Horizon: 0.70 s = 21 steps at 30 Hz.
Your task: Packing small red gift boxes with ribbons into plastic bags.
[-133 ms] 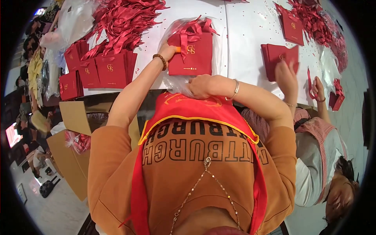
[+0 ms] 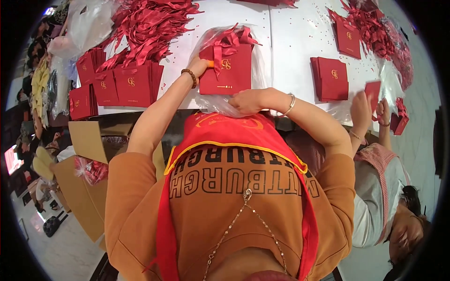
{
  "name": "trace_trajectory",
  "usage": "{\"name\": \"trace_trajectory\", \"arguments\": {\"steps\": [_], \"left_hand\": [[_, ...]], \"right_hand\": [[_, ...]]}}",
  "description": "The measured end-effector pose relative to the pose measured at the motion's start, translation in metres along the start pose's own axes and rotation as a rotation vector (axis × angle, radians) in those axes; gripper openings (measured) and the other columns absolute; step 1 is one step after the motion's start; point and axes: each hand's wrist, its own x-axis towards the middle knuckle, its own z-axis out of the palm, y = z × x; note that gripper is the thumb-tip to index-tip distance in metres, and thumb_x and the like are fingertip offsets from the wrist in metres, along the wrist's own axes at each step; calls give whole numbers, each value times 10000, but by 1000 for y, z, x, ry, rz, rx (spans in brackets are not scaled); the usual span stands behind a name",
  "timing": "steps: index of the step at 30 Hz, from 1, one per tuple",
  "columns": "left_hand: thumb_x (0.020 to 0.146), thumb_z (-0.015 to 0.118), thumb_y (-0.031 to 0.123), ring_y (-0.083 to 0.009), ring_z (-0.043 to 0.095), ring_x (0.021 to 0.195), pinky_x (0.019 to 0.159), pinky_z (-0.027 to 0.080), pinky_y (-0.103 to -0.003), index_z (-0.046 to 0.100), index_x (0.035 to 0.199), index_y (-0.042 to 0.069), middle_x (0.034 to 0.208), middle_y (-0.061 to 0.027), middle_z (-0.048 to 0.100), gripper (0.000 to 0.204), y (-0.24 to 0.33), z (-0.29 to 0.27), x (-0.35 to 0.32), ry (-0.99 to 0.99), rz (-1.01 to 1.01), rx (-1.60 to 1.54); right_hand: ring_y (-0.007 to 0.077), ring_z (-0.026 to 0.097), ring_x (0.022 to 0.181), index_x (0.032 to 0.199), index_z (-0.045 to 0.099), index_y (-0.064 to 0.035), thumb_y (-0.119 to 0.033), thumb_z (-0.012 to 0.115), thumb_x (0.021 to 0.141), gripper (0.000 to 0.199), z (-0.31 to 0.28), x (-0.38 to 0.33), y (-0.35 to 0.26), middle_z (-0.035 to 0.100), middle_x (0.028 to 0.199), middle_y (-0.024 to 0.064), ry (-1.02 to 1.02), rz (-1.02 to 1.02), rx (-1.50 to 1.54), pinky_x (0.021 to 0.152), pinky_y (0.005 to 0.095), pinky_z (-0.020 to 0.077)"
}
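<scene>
The clear bag (image 2: 258,63) is taken as the landmark; it is laid near the front edge of the white counter (image 2: 293,42). Against it the red packets (image 2: 236,72) are held, their upper part crossed by red ribbons (image 2: 230,41); how many packets are stacked cannot be counted, and whether they are fully inside the bag cannot be told. At the bag's left side the packets are gripped by the left hand (image 2: 198,67), its thumb, capped by an orange cover (image 2: 210,63), being pressed on the front face while the other fingers are hidden behind the edge. At the bag's near end the right hand (image 2: 246,99) is curled over the crumpled film; its fingertips are obscured, so whether film is pinched cannot be told. Left of the bag, red stacks (image 2: 133,86) are lined up, partly overlapped by one another; beyond them a ribbon heap (image 2: 145,28) is cut off by the upper edge. Right of the bag, another stack (image 2: 333,77) is left lying, and farther right a card-like red piece (image 2: 372,91) is held by a co-worker's hand (image 2: 361,112), its grip hard to make out. Nearer and left of the bag, a cardboard box (image 2: 86,140) is only partly seen
</scene>
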Motion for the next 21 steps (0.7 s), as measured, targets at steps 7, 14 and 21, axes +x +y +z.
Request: {"name": "trace_trajectory", "arguments": {"steps": [7,14,21], "left_hand": [[693,591,-17,-208,615,773,666,528,-369,517,1067,7,902,-103,609,382,-4,-3,-6,-16,-40,-7],[705,594,0,-202,618,740,650,528,-362,537,1055,13,902,-104,611,355,-12,-3,8,-59,-82,-5],[714,598,22,-166,606,771,654,511,-316,550,1033,18,909,-78,613,322,-26,-14,21,-69,64,159]], "right_hand": [[336,555,846,987,551,-61,-268,484,812,279,-63,-31,29,584,914,150,701,167,-26,731,423,424],[255,596,839,982,580,-87,-254,533,797,254,-121,18,127,613,937,129,1030,451,-155,728,360,448],[152,569,612,899,594,-22,-268,559,810,264,-186,10,113,603,741,86,1127,132,488,620,300,460]]}}
